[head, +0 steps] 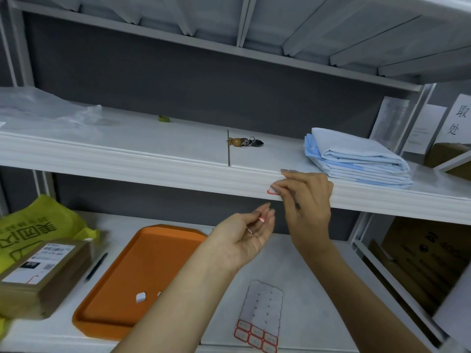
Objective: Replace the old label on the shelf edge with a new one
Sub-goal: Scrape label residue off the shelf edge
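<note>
Fingers of the right hand (307,200) cover most of the red-bordered label (271,191) on the shelf edge (153,170); whether they pinch or press it is hidden. The scrap (261,220) pinched in the left hand (244,238) is too small to read.

My right hand (305,197) rests on the edge of the middle shelf (127,159), fingers (283,186) on the label (272,191); my left hand (244,235), holding a label scrap (261,219), is just below-left, above the lower shelf (288,263). On the middle shelf, keys (246,142) lie behind my right hand, folded cloths (356,159) to their right. Below, the tray (153,263) lies left of the label sheet (260,317), a pen (96,266) between tray and box (40,271)
</note>
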A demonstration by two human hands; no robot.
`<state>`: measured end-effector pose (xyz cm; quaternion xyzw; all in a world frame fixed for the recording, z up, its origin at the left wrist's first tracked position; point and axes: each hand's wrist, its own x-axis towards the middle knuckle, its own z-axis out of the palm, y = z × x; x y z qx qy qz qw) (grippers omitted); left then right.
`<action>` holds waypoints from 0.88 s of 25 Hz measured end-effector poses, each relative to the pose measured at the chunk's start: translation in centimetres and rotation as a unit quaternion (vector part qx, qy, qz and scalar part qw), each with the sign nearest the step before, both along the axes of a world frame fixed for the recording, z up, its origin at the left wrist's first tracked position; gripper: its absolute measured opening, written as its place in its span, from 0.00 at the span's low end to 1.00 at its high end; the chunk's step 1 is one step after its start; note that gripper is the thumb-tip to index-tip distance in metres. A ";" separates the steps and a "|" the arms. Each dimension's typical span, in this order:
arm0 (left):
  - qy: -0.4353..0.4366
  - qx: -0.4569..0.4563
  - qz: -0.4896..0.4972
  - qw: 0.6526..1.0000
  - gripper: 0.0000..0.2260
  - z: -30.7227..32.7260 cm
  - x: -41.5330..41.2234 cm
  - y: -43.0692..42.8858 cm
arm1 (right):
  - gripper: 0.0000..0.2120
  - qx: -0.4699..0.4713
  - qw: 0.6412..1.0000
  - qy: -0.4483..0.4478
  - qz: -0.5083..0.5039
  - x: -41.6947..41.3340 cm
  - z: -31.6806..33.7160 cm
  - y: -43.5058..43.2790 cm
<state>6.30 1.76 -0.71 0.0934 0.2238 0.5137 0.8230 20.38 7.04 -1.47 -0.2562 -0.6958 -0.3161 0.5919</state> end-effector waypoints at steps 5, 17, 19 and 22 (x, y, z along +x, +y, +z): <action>0.000 0.020 0.002 1.000 0.10 0.1 0.1 -0.7 | 0.05 -0.011 1.000 0.007 -0.003 0.0 -0.1 -0.5; -0.032 0.019 0.004 0.999 0.13 0.6 -0.3 -0.5 | 0.12 -0.047 0.998 0.016 -0.027 -0.5 0.2 -0.4; -0.016 0.004 0.001 1.000 0.11 0.3 0.0 -0.5 | 0.10 -0.057 0.998 0.015 -0.021 -0.3 0.2 -0.6; 0.012 -0.007 0.000 1.000 0.09 0.1 0.3 -0.5 | 0.07 -0.055 0.998 0.014 0.006 0.0 0.2 -0.8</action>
